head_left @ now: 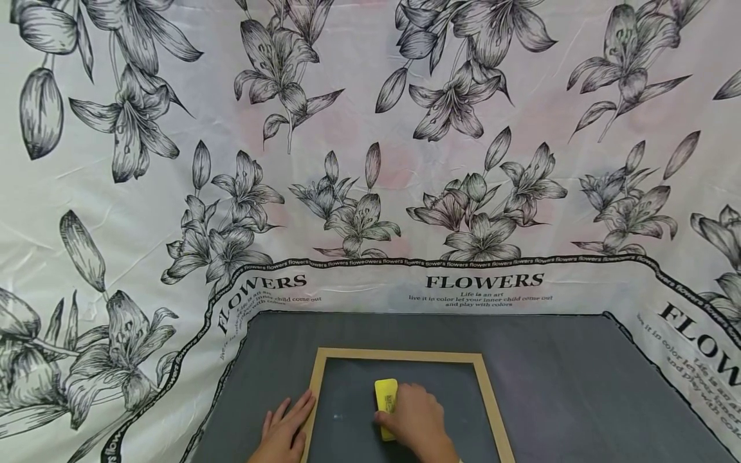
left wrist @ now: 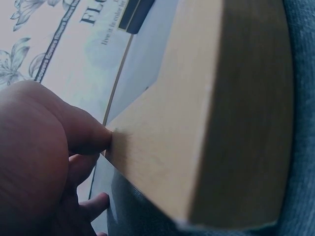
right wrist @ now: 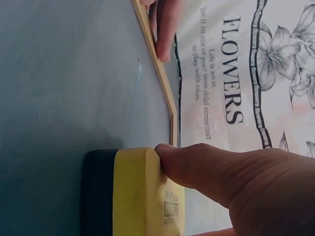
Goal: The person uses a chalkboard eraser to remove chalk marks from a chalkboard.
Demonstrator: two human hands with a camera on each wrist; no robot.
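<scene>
A small chalkboard with a pale wooden frame (head_left: 399, 355) lies on the dark grey centre of the tablecloth. My right hand (head_left: 419, 418) grips a yellow board eraser (head_left: 386, 393) on the dark writing surface. In the right wrist view, the thumb presses on the printed top of the eraser (right wrist: 132, 191), and its black pad (right wrist: 98, 191) faces the board. A faint light smear (right wrist: 137, 78) shows on the surface. My left hand (head_left: 283, 427) rests at the frame's left side, fingers extended and fingertips touching the wood; its wrist view shows the frame (left wrist: 162, 147) up close.
A white tablecloth (head_left: 359, 289) with line-drawn lilies and "FLOWERS" lettering surrounds the grey middle area (head_left: 567, 386). Blue-grey fabric (left wrist: 302, 98) shows at the right edge of the left wrist view, beside the board's near side.
</scene>
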